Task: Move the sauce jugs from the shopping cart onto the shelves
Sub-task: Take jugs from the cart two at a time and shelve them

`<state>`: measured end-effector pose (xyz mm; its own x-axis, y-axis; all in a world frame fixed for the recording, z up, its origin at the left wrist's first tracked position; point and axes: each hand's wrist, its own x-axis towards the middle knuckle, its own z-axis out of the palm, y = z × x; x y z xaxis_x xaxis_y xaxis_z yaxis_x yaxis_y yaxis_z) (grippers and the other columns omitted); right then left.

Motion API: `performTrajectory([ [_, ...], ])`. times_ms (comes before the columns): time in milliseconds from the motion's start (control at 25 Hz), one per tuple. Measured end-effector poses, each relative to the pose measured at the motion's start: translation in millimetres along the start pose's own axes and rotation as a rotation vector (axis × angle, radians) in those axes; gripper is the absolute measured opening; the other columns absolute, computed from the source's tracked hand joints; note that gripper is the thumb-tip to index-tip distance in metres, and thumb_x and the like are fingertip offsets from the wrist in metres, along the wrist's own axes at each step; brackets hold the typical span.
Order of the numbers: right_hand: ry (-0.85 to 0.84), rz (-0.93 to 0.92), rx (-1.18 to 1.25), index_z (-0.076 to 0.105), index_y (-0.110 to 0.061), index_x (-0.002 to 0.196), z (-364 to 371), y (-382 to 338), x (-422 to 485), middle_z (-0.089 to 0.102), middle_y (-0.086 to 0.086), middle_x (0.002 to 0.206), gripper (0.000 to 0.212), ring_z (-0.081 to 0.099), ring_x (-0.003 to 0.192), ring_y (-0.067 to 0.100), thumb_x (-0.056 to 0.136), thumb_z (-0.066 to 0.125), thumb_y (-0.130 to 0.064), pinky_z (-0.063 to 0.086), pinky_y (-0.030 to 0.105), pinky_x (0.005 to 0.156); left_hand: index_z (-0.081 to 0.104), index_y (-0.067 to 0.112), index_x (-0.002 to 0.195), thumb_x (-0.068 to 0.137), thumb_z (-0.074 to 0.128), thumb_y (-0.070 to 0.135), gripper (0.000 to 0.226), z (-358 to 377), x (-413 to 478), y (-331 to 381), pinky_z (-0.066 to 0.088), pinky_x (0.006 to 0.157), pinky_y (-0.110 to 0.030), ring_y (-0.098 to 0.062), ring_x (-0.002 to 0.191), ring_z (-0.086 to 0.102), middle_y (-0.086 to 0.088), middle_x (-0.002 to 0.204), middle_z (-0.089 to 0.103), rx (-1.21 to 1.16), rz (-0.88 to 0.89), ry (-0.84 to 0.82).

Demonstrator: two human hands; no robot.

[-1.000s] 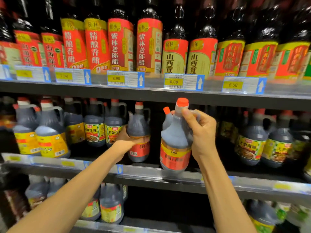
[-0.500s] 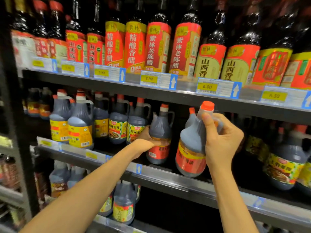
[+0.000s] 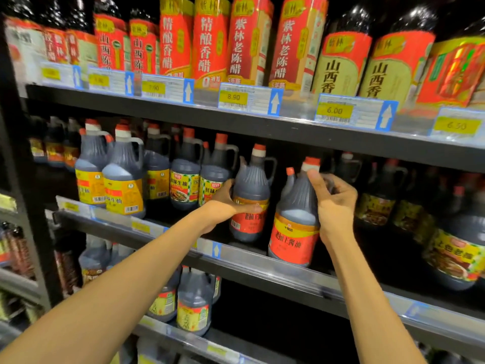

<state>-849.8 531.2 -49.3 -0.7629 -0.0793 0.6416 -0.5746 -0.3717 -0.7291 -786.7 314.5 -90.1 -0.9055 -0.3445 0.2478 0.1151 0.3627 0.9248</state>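
Two dark sauce jugs with red labels and orange caps stand on the middle shelf [image 3: 262,261]. My left hand [image 3: 223,206] wraps the left side of the left jug [image 3: 250,195], thumb across its label. My right hand [image 3: 333,206] grips the handle side of the right jug [image 3: 295,222], whose base rests at the shelf's front edge. Another jug's orange cap shows just behind the right jug. The shopping cart is out of view.
Yellow-labelled jugs [image 3: 123,185] fill the middle shelf to the left, and more jugs [image 3: 456,253] stand to the right. Tall vinegar bottles [image 3: 252,40] line the top shelf above price tags [image 3: 246,98]. More jugs [image 3: 193,303] stand on the lower shelf.
The view has swung left and closer to the shelf. The right jug now sits lower at the shelf's front edge; both hands keep their hold on the jugs.
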Motion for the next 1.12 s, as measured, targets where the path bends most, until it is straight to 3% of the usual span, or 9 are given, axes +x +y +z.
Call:
performTrajectory([
  [120,-0.059,0.117,-0.065,0.066,-0.021,0.078,-2.3,-6.6,-2.7,0.060,0.009,0.081,0.013,0.058,0.076,0.015,0.081,0.079,-0.023,0.050,0.031,0.071,0.042,0.022,0.138,0.066,0.089,0.028,0.087,0.4,-3.3,5.2,0.047,0.096,-0.035,-0.015,0.117,0.056,0.006,0.129,0.059,0.020,0.007,-0.006],
  [280,-0.353,0.330,-0.293,0.049,-0.028,0.125,-31.0,-6.3,-35.6,0.065,-0.009,0.116,0.075,0.068,0.101,0.002,0.064,0.092,-0.020,0.056,0.019,0.076,0.043,0.021,0.135,0.068,0.088,0.025,0.080,-2.5,-2.6,4.8,0.049,0.094,-0.033,-0.015,0.116,0.058,0.004,0.128,0.060,0.051,0.014,-0.014],
  [360,-0.428,0.363,-0.442,0.049,-0.032,0.124,-40.3,-5.8,-41.3,0.066,-0.009,0.117,0.081,0.068,0.102,0.002,0.058,0.095,-0.021,0.056,0.018,0.076,0.044,0.019,0.136,0.066,0.089,0.031,0.084,-5.9,0.8,2.3,0.049,0.101,-0.040,-0.016,0.119,0.057,0.001,0.133,0.059,0.072,0.016,-0.026],
  [560,-0.286,0.378,-0.484,0.053,-0.028,0.116,-37.0,-0.9,-30.3,0.068,-0.010,0.109,0.066,0.068,0.099,0.005,0.064,0.091,-0.012,0.057,0.033,0.089,0.045,0.024,0.139,0.070,0.084,0.045,0.081,-6.5,-0.6,0.7,0.047,0.103,-0.044,-0.018,0.122,0.055,0.004,0.137,0.057,0.174,0.008,-0.049],
  [720,-0.162,0.350,-0.626,0.051,-0.023,0.119,-23.3,22.8,-21.4,0.062,0.004,0.119,0.088,0.064,0.106,0.022,0.044,0.094,-0.043,0.054,0.045,0.095,0.043,0.017,0.135,0.067,0.088,0.036,0.083,-2.2,-2.8,4.4,0.047,0.104,-0.045,-0.021,0.125,0.054,-0.002,0.137,0.056,0.254,0.045,-0.009],
  [880,-0.169,0.411,-0.559,0.045,-0.014,0.132,-18.8,23.7,-7.9,0.062,0.007,0.128,0.079,0.061,0.111,0.022,0.067,0.089,-0.010,0.052,0.047,0.098,0.042,0.016,0.138,0.060,0.091,0.038,0.094,0.4,-2.3,9.8,0.046,0.103,-0.047,-0.027,0.126,0.054,-0.006,0.138,0.056,0.442,0.081,0.056],
  [1120,-0.153,0.432,-0.629,0.043,-0.011,0.139,-8.9,35.7,-5.0,0.061,0.009,0.132,0.084,0.059,0.119,0.028,0.068,0.088,-0.011,0.050,0.045,0.099,0.035,0.011,0.144,0.074,0.081,0.044,0.090,0.7,3.8,28.9,0.045,0.101,-0.045,-0.037,0.125,0.051,-0.016,0.142,0.044,0.895,0.070,0.080],
])
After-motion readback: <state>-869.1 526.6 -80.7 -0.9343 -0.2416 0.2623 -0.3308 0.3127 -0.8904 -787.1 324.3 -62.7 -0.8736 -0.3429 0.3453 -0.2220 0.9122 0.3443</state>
